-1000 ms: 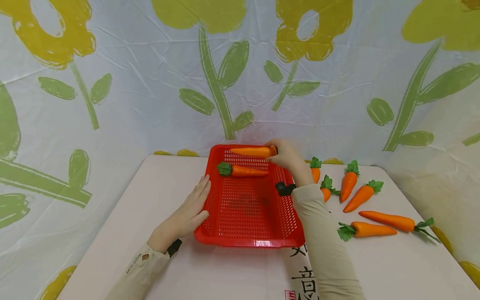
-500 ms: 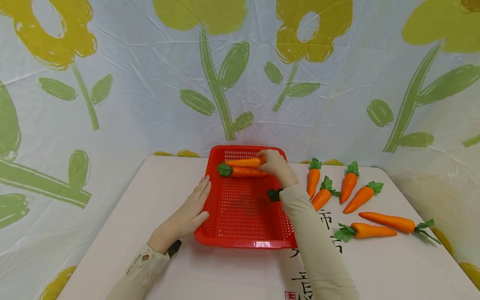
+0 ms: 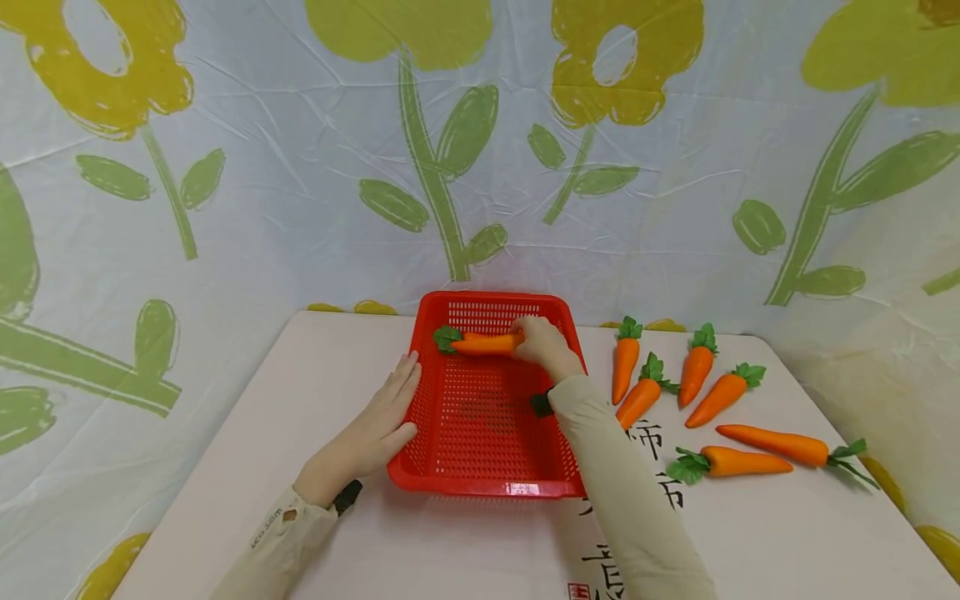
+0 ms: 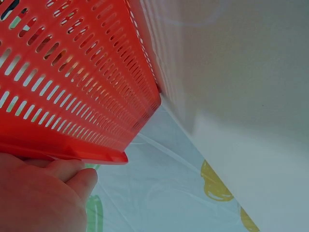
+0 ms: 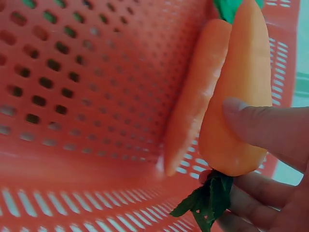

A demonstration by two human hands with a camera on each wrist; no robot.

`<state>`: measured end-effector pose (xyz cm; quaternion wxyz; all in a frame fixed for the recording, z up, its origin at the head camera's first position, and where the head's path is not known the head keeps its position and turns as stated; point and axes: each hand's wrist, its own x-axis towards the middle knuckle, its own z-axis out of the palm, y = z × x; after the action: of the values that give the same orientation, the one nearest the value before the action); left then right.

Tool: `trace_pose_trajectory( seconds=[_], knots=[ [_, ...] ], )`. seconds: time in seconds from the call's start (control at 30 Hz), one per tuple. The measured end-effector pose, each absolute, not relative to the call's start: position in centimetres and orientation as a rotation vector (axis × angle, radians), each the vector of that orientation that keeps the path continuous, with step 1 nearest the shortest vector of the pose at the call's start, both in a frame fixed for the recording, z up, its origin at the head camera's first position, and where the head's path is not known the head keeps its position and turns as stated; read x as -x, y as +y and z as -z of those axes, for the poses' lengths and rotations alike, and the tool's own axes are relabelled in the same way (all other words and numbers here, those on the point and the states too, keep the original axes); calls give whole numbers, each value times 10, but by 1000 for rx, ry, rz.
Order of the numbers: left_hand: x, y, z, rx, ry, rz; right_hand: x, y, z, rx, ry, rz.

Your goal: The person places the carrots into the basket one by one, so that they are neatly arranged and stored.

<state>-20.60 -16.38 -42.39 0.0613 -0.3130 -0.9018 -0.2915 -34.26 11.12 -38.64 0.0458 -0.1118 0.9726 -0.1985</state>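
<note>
Head view: my right hand [image 3: 542,343] lowers a carrot [image 3: 487,342] into the red basket [image 3: 487,467] at its 12 o'clock end. To do this well I should lay it flat alongside the other, leaves clear of my fingers. My left hand [image 3: 372,435], fingers straight, braces the basket's 9 o'clock wall.

Left wrist view: my fingers [image 4: 72,176] press flat under the rim.

Right wrist view: thumb and fingers pinch the carrot's [image 5: 241,92] leafy end; it touches the second carrot [image 5: 195,99].

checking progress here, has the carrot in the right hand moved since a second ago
Yes. The right hand has brought its carrot down from the basket's far rim into the basket, beside the carrot already lying there.
</note>
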Motion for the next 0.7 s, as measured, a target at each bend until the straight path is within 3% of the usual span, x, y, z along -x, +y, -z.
trace_pose_trajectory(
  seconds=[0.7],
  knots=[
    [208, -164, 426, 950, -2729, 871, 342, 108, 411, 293, 2938, 546]
  ],
)
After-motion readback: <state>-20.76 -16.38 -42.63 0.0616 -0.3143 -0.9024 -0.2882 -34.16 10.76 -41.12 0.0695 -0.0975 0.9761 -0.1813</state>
